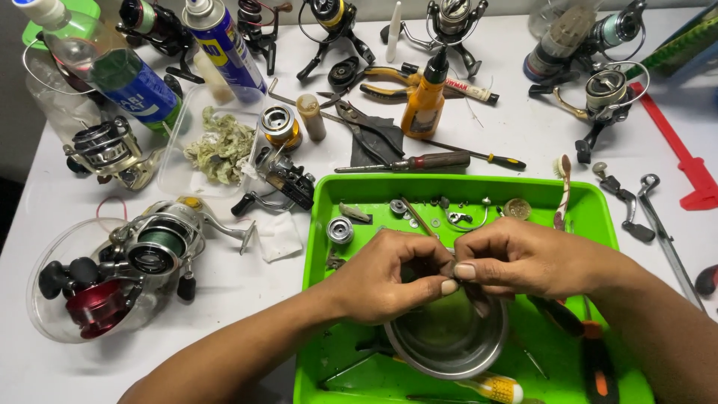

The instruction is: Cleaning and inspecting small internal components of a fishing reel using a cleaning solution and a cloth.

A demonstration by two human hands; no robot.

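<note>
My left hand (pixel 389 273) and my right hand (pixel 523 258) meet fingertip to fingertip over a green plastic tray (pixel 329 202). Both pinch one small part between them; it is mostly hidden by my fingers and too small to name. Right below my hands stands a round steel bowl (pixel 449 340) inside the tray. Small metal reel parts lie along the tray's far side: a little spool (pixel 340 230), a bail wire (pixel 467 217), a brass gear (pixel 517 209). A toothbrush (pixel 562 191) leans on the tray's right rim.
Several spinning reels crowd the white table, one (pixel 153 247) left of the tray and others along the back. A clear bowl (pixel 90 299) holds reel parts. Spray cans (pixel 224 45), an orange oil bottle (pixel 425 97), pliers, and screwdrivers (pixel 419 161) lie behind the tray. An orange-handled screwdriver (pixel 594 359) lies in the tray's right part.
</note>
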